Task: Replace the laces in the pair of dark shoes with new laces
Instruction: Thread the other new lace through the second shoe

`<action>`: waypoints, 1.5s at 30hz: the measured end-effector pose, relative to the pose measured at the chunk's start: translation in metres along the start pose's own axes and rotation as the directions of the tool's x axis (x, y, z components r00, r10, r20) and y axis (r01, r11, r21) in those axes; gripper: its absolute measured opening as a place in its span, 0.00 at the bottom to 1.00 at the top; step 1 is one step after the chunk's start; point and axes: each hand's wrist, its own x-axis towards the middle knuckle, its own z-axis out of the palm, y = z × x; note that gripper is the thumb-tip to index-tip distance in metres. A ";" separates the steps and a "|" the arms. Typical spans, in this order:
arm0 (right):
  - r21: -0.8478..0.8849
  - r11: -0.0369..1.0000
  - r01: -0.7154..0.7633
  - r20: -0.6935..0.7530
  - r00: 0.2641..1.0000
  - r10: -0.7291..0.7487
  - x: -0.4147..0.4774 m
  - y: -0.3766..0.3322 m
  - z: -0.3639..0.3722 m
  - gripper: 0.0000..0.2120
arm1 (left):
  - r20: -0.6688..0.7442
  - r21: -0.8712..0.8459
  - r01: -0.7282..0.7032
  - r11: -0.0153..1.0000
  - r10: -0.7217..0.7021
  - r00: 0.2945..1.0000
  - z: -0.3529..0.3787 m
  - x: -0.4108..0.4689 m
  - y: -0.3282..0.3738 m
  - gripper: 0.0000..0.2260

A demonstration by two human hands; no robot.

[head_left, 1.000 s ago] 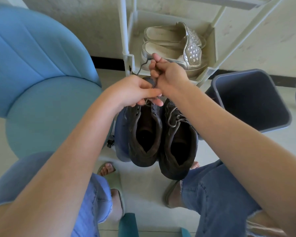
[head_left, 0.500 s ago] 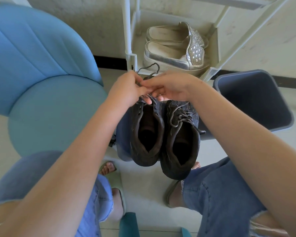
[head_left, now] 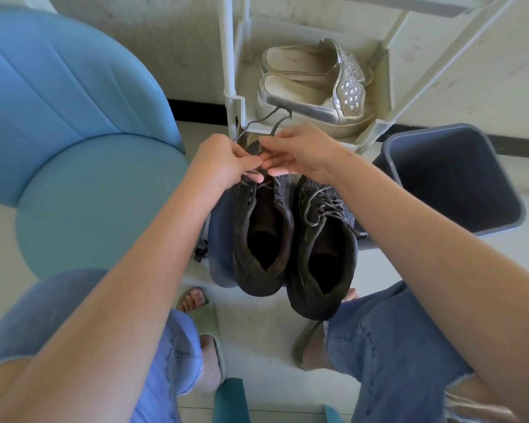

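A thin dark grey shoelace (head_left: 280, 123) loops up from the toe end of a worn dark leather shoe (head_left: 263, 239) whose upper eyelets are bare. The left hand (head_left: 223, 161) and right hand (head_left: 300, 151) each pinch the lace just above it, apparently to work it through an eyelet. The laced twin shoe (head_left: 321, 270) touches it. Both sit on what looks like a low dark blue stool (head_left: 219, 239) between the knees, likely for reach. A grey plastic bin (head_left: 452, 184) stands near.

Two dark shoes (head_left: 258, 270) and two grey laces (head_left: 321, 206) are counted; two pale slip-ons (head_left: 303, 87) are seen on one white rack (head_left: 230, 71); one left hand (head_left: 223, 161), one right hand (head_left: 303, 151), two green sandals (head_left: 209, 319), one blue chair (head_left: 74, 148) and one grey bin (head_left: 440, 178) are counted
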 end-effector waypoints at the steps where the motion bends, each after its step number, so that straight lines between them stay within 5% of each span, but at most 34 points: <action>1: -0.018 1.000 0.013 -0.008 1.000 -0.013 0.000 0.000 0.001 0.07 | -0.008 -0.002 0.004 1.000 -0.004 1.000 0.000 0.001 -0.001 0.07; 16: -0.074 0.997 -0.015 0.064 0.998 0.020 0.001 0.001 0.002 0.03 | -0.073 0.050 -0.050 0.997 0.054 0.996 0.007 0.006 -0.010 0.11; 20: -0.215 0.972 -0.095 -0.072 0.994 0.081 0.003 0.008 0.009 0.05 | 0.045 0.232 0.102 0.967 -0.116 0.992 0.006 0.002 -0.017 0.14; 22: -0.349 0.924 -0.155 -0.119 0.986 0.120 0.005 0.013 0.016 0.10 | 0.177 0.413 0.191 0.890 -0.284 0.942 0.005 -0.004 -0.019 0.24; 25: -0.467 0.867 -0.172 -0.149 0.982 0.114 0.009 0.019 0.026 0.13 | 0.279 0.440 0.263 0.858 -0.409 0.869 0.007 -0.006 -0.022 0.31; 29: -0.588 0.794 -0.155 -0.187 0.981 0.053 0.013 0.021 0.033 0.07 | 0.267 0.371 0.296 0.880 -0.406 0.874 0.017 -0.004 -0.029 0.34; 45: -0.637 0.747 -0.193 -0.213 0.975 0.070 0.017 0.021 0.027 0.14 | 0.193 0.320 0.206 0.925 -0.276 0.942 0.025 0.001 -0.036 0.28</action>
